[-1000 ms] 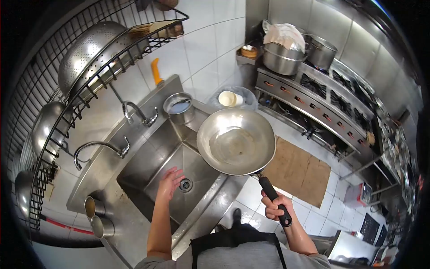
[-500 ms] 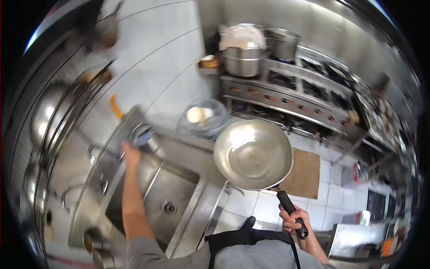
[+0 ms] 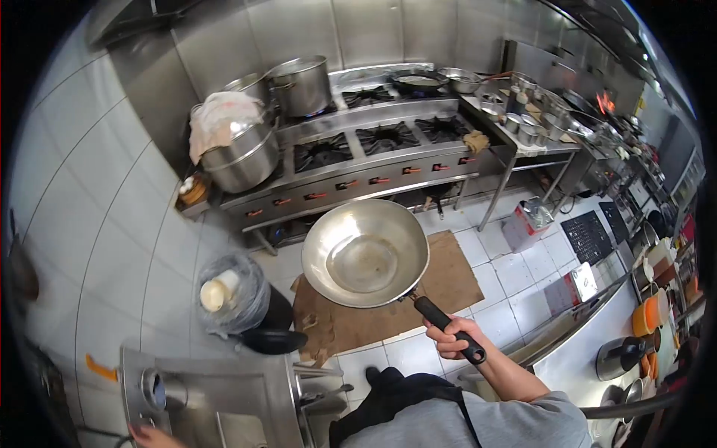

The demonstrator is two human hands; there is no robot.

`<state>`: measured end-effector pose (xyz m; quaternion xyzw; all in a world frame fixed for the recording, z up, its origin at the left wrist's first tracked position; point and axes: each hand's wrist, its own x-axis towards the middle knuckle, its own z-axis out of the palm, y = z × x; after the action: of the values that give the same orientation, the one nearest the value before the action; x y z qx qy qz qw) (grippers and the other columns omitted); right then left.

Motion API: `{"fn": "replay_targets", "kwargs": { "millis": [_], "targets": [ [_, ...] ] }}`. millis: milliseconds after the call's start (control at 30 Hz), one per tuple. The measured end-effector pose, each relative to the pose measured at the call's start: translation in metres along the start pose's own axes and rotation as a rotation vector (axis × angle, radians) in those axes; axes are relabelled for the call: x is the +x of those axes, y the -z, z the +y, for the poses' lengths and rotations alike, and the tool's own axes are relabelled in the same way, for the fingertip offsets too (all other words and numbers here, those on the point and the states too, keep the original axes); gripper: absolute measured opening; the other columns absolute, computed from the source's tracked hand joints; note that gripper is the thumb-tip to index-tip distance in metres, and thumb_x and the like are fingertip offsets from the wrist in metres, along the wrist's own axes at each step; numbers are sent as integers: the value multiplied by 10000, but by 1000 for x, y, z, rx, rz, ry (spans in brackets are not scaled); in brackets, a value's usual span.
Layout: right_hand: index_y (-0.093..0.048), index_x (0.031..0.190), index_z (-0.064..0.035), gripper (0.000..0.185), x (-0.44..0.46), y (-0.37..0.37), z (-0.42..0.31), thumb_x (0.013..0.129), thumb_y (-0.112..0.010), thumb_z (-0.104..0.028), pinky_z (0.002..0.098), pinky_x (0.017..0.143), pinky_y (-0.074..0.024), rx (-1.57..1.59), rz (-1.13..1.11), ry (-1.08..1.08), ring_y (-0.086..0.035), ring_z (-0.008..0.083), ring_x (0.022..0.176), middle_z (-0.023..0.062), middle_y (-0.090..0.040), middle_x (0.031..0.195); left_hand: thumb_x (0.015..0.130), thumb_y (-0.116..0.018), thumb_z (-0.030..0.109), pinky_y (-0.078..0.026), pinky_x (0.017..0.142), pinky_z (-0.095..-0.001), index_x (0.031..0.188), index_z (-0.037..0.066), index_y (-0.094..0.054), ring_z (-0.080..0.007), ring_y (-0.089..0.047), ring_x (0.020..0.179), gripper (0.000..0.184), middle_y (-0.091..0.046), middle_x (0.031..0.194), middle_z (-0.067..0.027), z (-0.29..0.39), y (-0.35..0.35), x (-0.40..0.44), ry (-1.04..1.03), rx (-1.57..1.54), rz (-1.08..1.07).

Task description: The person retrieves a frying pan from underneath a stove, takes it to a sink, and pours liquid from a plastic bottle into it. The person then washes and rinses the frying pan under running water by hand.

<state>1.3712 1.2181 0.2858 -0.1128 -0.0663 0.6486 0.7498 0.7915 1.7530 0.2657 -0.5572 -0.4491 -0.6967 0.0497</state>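
Observation:
My right hand is wrapped round the black handle of a metal pan, which is held up in the middle of the view with its inside showing. My left hand is at the bottom left edge, beside the sink counter and just below a metal pot. Only part of it shows, and whether its fingers touch anything is unclear.
A gas stove with large pots spans the back. Cardboard lies on the tiled floor. A lined bin stands left. A metal table with a kettle is at right.
The view has swung right toward the stove. The pan stays in my right hand. My left hand has gone from above the sink to the tap area and now sits at the lower left edge.

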Motion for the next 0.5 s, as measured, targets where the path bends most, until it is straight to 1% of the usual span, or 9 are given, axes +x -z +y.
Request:
{"fn": "replay_targets", "kwargs": {
  "millis": [33, 67, 133, 233, 300, 333, 400, 467, 500],
  "targets": [
    [-441, 1071, -39, 284, 6, 6, -15, 793, -490, -66, 228, 384, -291, -1, 5, 25, -374, 49, 377, 3, -407, 641, 906, -451, 66, -457, 874, -363, 1144, -24, -523, -259, -581, 967, 264, -585, 1081, -174, 55, -8, -13, -6, -60, 43],
    [-439, 1067, -39, 280, 13, 13, -31, 793, -490, -66, 228, 384, -287, -2, 7, 46, -376, 50, 378, 4, -407, 642, 911, -502, 346, -467, 792, -379, 1064, -24, -539, -288, -566, 920, 402, -552, 1027, -195, 134, -20, -32, -112, -11, 67],
    [-435, 1056, -40, 271, 31, 25, -68, 792, -491, -67, 226, 384, -283, -9, 2, 97, -381, 51, 383, 4, -408, 643, 866, -573, 414, -492, 713, -387, 968, -17, -594, -280, -599, 754, 444, -611, 812, -145, 199, -62, -58, -149, -99, 96],
    [-429, 1038, -50, 261, 56, 45, -124, 788, -501, -75, 231, 399, -298, -18, -16, 151, -391, 55, 396, 5, -414, 646, 871, -578, 375, -488, 745, -400, 1042, 1, -583, -297, -593, 824, 411, -609, 983, -178, 253, -141, -81, -15, -284, -200],
    [-430, 1040, -55, 265, 75, 56, -164, 786, -505, -79, 238, 410, -311, -27, 6, 209, -392, 55, 399, 4, -415, 647, 886, -494, 150, -473, 795, -362, 1025, -1, -551, -242, -582, 864, 213, -590, 972, -147, 266, -216, -89, 43, -470, -397],
    [-430, 1041, -58, 268, 82, 62, -183, 785, -507, -80, 241, 415, -318, -26, 25, 237, -393, 55, 400, 3, -415, 648, 893, -452, 37, -465, 820, -344, 1017, -3, -535, -215, -577, 884, 154, -580, 967, -131, 274, -252, -95, 72, -556, -505],
    [-432, 1039, -64, 258, 97, 76, -224, 789, -498, -76, 250, 425, -330, -59, 55, 305, -388, 56, 399, 3, -415, 648, 870, -437, -14, -452, 763, -296, 929, 26, -511, -167, -556, 817, 102, -552, 897, -82, 359, -322, -131, 122, -551, -605],
    [-433, 1037, -63, 252, 108, 86, -263, 793, -492, -73, 249, 424, -330, -85, 110, 376, -386, 56, 400, 3, -416, 652, 817, -426, -44, -452, 743, -292, 899, 13, -526, -179, -534, 803, 142, -535, 906, -93, 390, -389, -178, 174, -768, -890],
    [-433, 1041, -66, 249, 115, 96, -285, 797, -485, -74, 249, 425, -328, -94, 95, 401, -386, 57, 402, 5, -419, 662, 808, -443, -38, -444, 733, -287, 903, 16, -535, -193, -539, 805, 143, -549, 909, -90, 408, -416, -206, 160, -774, -1025]
  ]
}}
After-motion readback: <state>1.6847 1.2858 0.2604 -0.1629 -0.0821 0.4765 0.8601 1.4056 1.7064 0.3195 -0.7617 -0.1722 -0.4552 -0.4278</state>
